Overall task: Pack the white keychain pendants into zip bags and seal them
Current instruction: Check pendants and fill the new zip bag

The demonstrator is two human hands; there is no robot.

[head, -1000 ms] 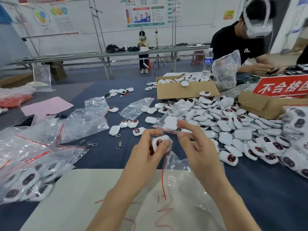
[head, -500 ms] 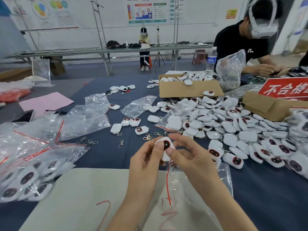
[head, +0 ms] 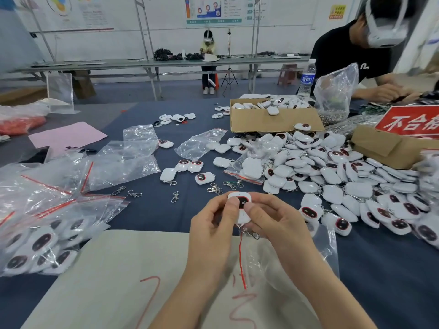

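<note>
Lower left, filled zip bags [head: 35, 243] crowd the counter [head: 147, 210]. At centre, the left hand [head: 213, 224] and right hand [head: 275, 222] together pinch one white pendant [head: 241, 206] over an empty zip bag [head: 292, 262]. Its dangling clasp [head: 251, 233] could snag the bag's mouth.

This is a packing workroom. A big desk [head: 147, 210] holds heaps of white pendants [head: 332, 176], plastic bags [head: 123, 162] and a cardboard box [head: 273, 121]. Another worker [head: 337, 53] sits close by, and charts [head: 213, 10] hang on the wall.

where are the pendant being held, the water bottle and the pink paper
held pendant [head: 241, 200], head view, its dark window
water bottle [head: 307, 80], head view, its blue label
pink paper [head: 69, 137], head view, its middle
</note>
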